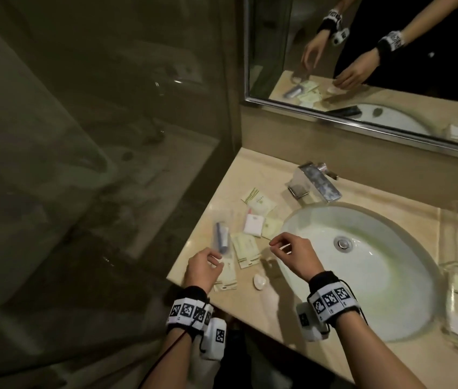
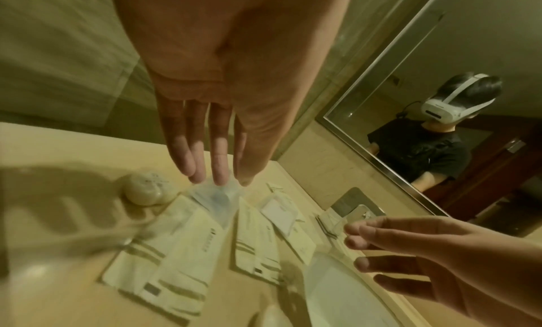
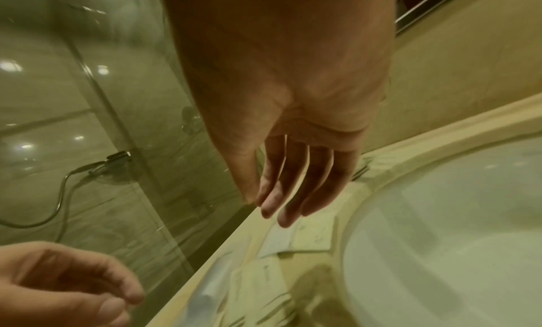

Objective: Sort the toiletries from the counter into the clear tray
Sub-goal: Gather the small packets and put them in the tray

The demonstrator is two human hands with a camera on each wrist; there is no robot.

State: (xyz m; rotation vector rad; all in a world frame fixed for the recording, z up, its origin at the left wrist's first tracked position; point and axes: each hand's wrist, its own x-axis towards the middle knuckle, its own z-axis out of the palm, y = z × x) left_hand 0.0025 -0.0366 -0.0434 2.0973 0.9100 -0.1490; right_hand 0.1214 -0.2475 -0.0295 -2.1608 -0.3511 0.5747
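Several cream sachets [image 1: 246, 249] lie scattered on the beige counter [image 1: 222, 181] left of the sink. Among them are a white packet [image 1: 253, 224], a clear bag with a blue-grey tube [image 1: 221, 237] and a round soap [image 1: 260, 281]. My left hand [image 1: 216, 261] hovers over the near sachets with relaxed fingers. Its fingertips [image 2: 218, 179] reach the end of the clear bag [image 2: 217, 200], and I cannot tell whether they touch it. My right hand [image 1: 274, 245] hangs over the sink's left rim, fingers loose and holding nothing [image 3: 269, 209]. The clear tray [image 1: 448, 304] stands at the far right.
The white basin [image 1: 362, 265] fills the counter's middle, with a chrome faucet [image 1: 316, 183] behind it. A mirror [image 1: 362, 66] runs along the back wall. A glass shower wall [image 1: 109, 136] bounds the counter's left edge.
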